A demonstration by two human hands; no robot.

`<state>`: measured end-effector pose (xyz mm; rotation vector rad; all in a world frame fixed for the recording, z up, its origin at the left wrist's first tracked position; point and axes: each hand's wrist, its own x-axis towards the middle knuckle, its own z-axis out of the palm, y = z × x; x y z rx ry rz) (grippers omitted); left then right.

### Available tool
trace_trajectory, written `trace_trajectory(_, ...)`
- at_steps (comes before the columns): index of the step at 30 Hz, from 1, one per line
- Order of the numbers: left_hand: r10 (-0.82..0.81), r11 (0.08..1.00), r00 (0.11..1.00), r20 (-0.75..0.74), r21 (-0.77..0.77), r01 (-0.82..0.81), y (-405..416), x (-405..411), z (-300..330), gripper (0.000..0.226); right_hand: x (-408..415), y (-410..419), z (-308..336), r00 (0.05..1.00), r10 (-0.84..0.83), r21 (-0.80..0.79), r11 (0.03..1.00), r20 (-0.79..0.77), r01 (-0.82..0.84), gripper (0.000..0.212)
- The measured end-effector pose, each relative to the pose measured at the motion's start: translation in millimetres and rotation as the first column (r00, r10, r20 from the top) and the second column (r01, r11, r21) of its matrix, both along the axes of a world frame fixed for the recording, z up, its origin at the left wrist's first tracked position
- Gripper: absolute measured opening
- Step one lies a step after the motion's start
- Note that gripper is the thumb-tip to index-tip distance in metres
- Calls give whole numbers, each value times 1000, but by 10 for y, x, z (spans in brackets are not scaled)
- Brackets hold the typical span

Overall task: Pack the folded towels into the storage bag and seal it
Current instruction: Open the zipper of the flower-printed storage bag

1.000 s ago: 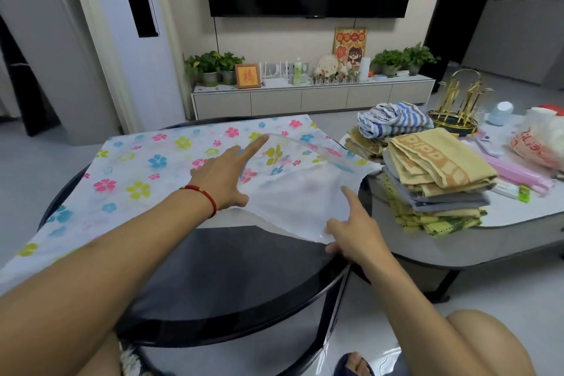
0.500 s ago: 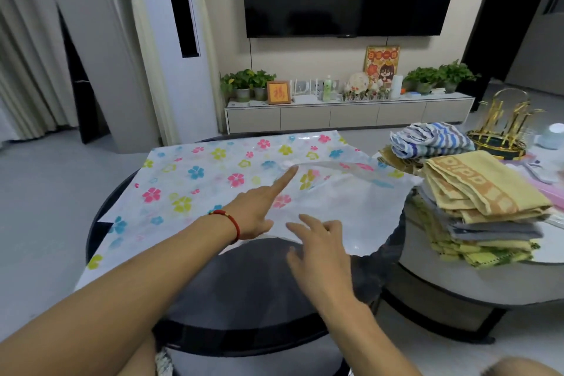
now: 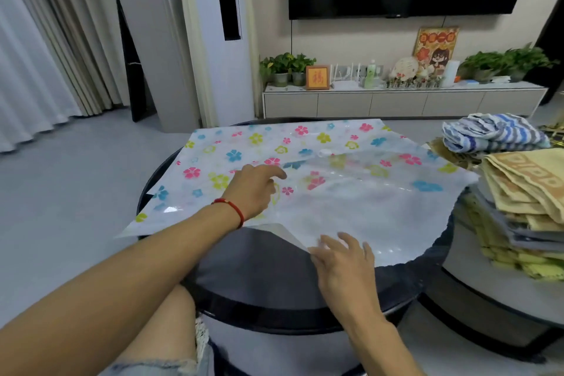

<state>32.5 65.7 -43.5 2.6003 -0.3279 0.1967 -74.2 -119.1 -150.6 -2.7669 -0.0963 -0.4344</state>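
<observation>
The storage bag (image 3: 335,192), flower-printed, lies flat on the round black table (image 3: 259,278), its long axis running from 9 to 3 o'clock, its near corner folded over. The left hand (image 3: 253,189) rests on it with fingers loosely spread; the right hand (image 3: 345,262) touches its near edge, fingers apart, gripping nothing. Folded towels (image 3: 525,192) are stacked at 3 o'clock; the lettering woven into the top one is unreadable.

Storage bag (image 3: 305,168) flat on round table (image 3: 244,278), towel stack (image 3: 525,192) right.
</observation>
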Motion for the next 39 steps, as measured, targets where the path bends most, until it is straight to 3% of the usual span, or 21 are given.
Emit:
trace_trajectory(2,-51,987,997,-61,-158,40,0,47,34,37,-84,56,39,997,-53,-55,997,-55,50,19)
trace_trajectory(5,-185,972,980,-76,-165,170,-23,-23,12,32,79,316,225,1000,-11,-76,997,-23,10,42)
trace_trajectory(8,-252,968,960,-124,-18,252,78,-137,-53,42,271,522,288,988,131,13,991,-88,-130,41)
trace_trajectory(11,-256,923,962,-94,272,272,290,-224,-176,29,324,530,296,987,153,166,976,-51,-142,43)
trace_trajectory(13,-223,913,974,-47,340,225,414,-242,-220,29,279,534,273,985,171,209,965,-35,-160,45)
trace_trajectory(15,-127,948,991,37,298,111,468,-158,-170,29,167,517,182,978,202,185,964,-56,-189,33)
trace_trajectory(18,30,997,997,65,73,-35,447,-8,-32,29,-21,443,10,984,154,118,983,-84,-144,19)
trace_trajectory(20,-2,999,1000,0,-55,2,399,-30,4,26,-63,478,9,993,104,72,992,-59,-100,24)
trace_trajectory(21,-56,997,998,-27,-48,55,374,-77,0,25,-35,534,62,993,111,87,990,-34,-108,27)
trace_trajectory(23,-144,989,987,-71,14,145,346,-179,-29,35,59,683,194,981,192,151,970,-9,-189,37)
trace_trajectory(25,-187,976,976,-107,96,197,381,-242,-65,43,142,797,293,965,261,186,950,-29,-252,35)
trace_trajectory(28,-150,929,980,-127,320,184,532,-294,-140,36,181,802,340,963,268,231,939,-28,-255,44)
trace_trajectory(30,-119,910,986,-115,385,155,605,-319,-180,34,159,809,327,965,261,255,932,19,-257,44)
trace_trajectory(34,-77,960,995,-65,263,91,648,-201,-65,31,11,796,188,965,251,327,908,78,-263,28)
trace_trajectory(36,-2,989,999,-36,148,7,694,-106,53,32,-121,751,69,972,235,368,903,12,-223,19)
trace_trajectory(39,16,1000,997,-72,18,-15,766,-80,94,29,-219,711,5,973,213,377,912,-91,-164,24)
